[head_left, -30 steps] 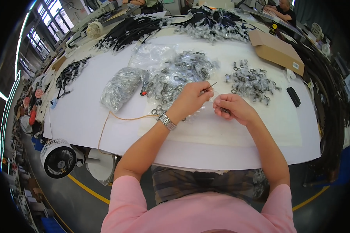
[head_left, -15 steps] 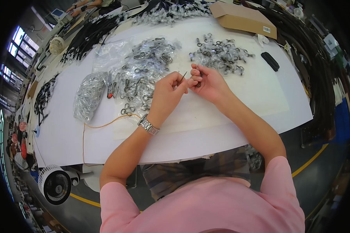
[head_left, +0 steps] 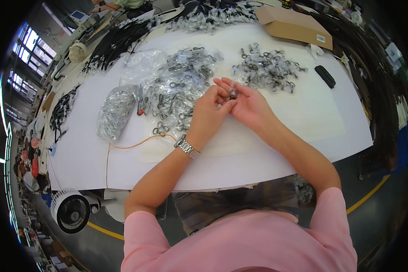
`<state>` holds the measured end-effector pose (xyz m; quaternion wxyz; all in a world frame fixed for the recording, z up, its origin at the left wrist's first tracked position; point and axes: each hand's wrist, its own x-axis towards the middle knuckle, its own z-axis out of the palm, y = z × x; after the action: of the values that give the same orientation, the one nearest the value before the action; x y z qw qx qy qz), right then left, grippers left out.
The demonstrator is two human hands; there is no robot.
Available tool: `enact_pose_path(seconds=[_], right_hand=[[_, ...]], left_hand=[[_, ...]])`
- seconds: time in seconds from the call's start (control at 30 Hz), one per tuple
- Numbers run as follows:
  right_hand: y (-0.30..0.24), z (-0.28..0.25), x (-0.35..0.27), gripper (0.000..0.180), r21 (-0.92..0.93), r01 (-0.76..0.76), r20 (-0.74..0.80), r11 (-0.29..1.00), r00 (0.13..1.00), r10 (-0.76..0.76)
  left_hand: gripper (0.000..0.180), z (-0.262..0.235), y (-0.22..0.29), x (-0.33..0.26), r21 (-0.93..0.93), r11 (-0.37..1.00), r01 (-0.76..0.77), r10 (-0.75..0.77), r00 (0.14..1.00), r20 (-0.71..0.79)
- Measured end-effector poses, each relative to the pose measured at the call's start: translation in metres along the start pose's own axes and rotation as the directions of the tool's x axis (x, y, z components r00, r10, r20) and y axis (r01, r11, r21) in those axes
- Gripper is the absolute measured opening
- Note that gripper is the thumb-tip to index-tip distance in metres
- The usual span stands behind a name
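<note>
My right hand (head_left: 255, 110) is turned palm up with its fingers loosely bent. On its fingers rests a small dark metal hook (head_left: 232, 94) with a bit of clear wrap on it. My left hand (head_left: 208, 113), with a metal watch on the wrist, reaches in from the left, thumb and fingers curled together at the hook; what its fingertips pinch is hidden. Beyond my left hand spreads a pile of plastic-wrapped metal hooks (head_left: 179, 86) on clear film. A second, looser pile of wrapped hooks (head_left: 272, 68) lies beyond my right hand.
A full clear plastic bag (head_left: 117, 113) lies left, beside a red-tipped tool (head_left: 140, 112). An orange cord (head_left: 143, 143) crosses the white table (head_left: 86, 167). A black case (head_left: 325, 76) and cardboard box (head_left: 299, 34) sit far right. A fan (head_left: 72, 212) stands left; another person's arm shows far left.
My right hand's curled fingers have opened out, showing the hook. The thin dark pointed piece at my left fingertips is out of sight. The whole view has shifted slightly.
</note>
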<state>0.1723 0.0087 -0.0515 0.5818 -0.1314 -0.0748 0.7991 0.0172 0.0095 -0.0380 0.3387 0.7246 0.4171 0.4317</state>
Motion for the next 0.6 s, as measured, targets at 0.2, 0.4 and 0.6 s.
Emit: enact_pose_path(seconds=[0.2, 0.4, 0.6], right_hand=[[0.000, -0.006, -0.010, 0.041, -0.127, 0.008, 0.046, 0.992, 0.999, -0.002], [-0.009, 0.002, -0.016, 0.030, -0.555, -0.005, -0.070, 0.832, 0.997, -0.040], [-0.009, 0.002, -0.014, 0.028, -0.720, 0.057, -0.100, 0.692, 0.978, -0.184]], left_hand=[[0.014, 0.006, -0.005, -0.003, 0.033, 0.999, -0.029, 0.027, 0.998, 0.061], [0.016, -0.006, -0.007, 0.003, 0.064, 0.998, 0.021, -0.024, 0.999, 0.042], [0.017, -0.010, -0.012, 0.009, 0.003, 0.998, 0.062, -0.062, 0.998, 0.015]])
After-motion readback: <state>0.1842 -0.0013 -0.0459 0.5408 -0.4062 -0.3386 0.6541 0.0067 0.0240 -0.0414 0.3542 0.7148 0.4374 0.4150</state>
